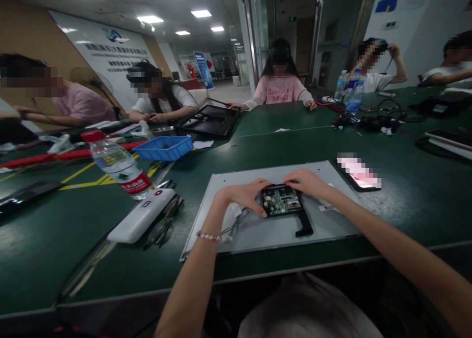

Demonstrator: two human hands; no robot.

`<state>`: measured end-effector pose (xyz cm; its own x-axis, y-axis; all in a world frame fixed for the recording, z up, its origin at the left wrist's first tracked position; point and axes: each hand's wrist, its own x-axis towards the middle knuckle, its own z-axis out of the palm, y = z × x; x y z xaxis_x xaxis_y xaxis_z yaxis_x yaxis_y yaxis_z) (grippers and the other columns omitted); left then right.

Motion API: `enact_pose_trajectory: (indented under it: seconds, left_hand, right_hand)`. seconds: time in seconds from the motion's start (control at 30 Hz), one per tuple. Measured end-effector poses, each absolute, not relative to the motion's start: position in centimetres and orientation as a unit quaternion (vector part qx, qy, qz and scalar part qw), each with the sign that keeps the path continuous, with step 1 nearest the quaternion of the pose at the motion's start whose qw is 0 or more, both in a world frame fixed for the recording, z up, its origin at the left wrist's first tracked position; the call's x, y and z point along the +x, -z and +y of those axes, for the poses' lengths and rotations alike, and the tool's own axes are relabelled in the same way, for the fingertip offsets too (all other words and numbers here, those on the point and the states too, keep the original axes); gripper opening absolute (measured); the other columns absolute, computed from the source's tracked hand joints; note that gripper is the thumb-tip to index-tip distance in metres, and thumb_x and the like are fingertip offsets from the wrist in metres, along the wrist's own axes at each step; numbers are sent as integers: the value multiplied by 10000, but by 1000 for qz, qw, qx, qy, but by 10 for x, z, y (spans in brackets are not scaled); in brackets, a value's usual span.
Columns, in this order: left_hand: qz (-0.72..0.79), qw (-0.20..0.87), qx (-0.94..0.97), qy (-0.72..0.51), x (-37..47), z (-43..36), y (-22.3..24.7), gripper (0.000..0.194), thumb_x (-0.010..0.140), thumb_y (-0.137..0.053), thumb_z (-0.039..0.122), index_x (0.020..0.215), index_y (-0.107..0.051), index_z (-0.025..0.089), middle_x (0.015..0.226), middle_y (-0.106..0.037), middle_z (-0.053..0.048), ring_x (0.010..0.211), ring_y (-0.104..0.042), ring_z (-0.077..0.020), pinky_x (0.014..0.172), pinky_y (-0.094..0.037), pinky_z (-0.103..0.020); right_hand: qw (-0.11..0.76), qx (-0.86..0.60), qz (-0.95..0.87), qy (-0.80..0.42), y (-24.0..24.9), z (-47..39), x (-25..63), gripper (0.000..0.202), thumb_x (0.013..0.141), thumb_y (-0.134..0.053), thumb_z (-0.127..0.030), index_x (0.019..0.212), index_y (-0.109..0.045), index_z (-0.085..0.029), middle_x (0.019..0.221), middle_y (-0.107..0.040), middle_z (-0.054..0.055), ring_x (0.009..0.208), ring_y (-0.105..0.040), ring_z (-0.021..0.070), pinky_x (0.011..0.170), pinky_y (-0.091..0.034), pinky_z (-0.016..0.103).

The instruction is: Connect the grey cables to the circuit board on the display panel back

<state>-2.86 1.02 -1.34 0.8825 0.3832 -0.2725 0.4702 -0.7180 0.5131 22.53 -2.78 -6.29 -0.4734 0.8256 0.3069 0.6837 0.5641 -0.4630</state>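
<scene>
A green circuit board [282, 202] sits in a black frame [305, 222] on a pale flat panel [254, 239]. The frame has an arm extending down to the right. My left hand [247, 195] grips the frame's left side, thumb at the lower left corner and fingers at the top left. My right hand [304, 181] has its fingers pressed together on the frame's top edge. Thin cables [236, 222] lie on the panel beside my left wrist. A small white label [326, 206] is under my right forearm.
A phone [359, 173] lies right of the panel. On the left are a water bottle [121, 168], a white power bank [143, 215], glasses [164, 222] and a blue tray [164, 147]. Several people sit around the green table [413, 230].
</scene>
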Motion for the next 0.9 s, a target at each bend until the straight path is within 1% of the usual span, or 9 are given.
enact_pose_trajectory:
  seconds: [0.17,0.33,0.43,0.6,0.73,0.9]
  left_hand:
    - [236,297,922,76,-27,9,11,1055,541,-770,582,1422,-306,233,1392,-349,-107,1307,-341,-351,1112,-273,-466]
    - [221,308,923,59,-27,10,12,1048,541,-768,577,1426,-309,254,1391,-366,-93,1302,-345,-352,1111,-265,-479]
    - [225,312,921,58,-27,11,13,1055,537,-767,591,1425,-310,253,1403,-358,-94,1314,-329,-355,1116,-252,-483]
    - [232,309,919,71,-28,12,14,1056,552,-764,586,1431,-297,234,1419,-331,-108,1331,-311,-353,1125,-239,-472]
    - [229,311,920,59,-29,11,13,1046,551,-768,572,1429,-306,243,1405,-350,-102,1318,-331,-354,1117,-249,-474]
    - [228,309,921,68,-28,9,10,1038,551,-765,580,1419,-311,238,1410,-355,-102,1320,-339,-341,1117,-252,-461]
  right_hand:
    - [274,-431,-843,-171,60,-27,227,203,864,-542,-152,921,-727,-213,1000,-724,35,933,-646,173,873,-467,311]
    - [241,-459,-849,-103,62,-27,226,215,900,-510,-196,964,-715,-216,1049,-709,44,992,-625,198,905,-455,345]
    - [230,-460,-854,-81,61,-29,226,227,912,-494,-205,987,-708,-215,1067,-702,47,998,-620,200,903,-456,344]
    - [223,-455,-857,-95,59,-29,226,218,890,-511,-188,957,-718,-204,1031,-706,65,964,-628,200,880,-466,342]
    - [232,-456,-852,-111,57,-29,225,209,875,-526,-176,947,-718,-211,1008,-711,58,951,-633,192,869,-470,332]
    - [232,-458,-851,-111,55,-33,224,214,891,-518,-217,1006,-698,-213,1050,-703,60,979,-627,199,878,-472,341]
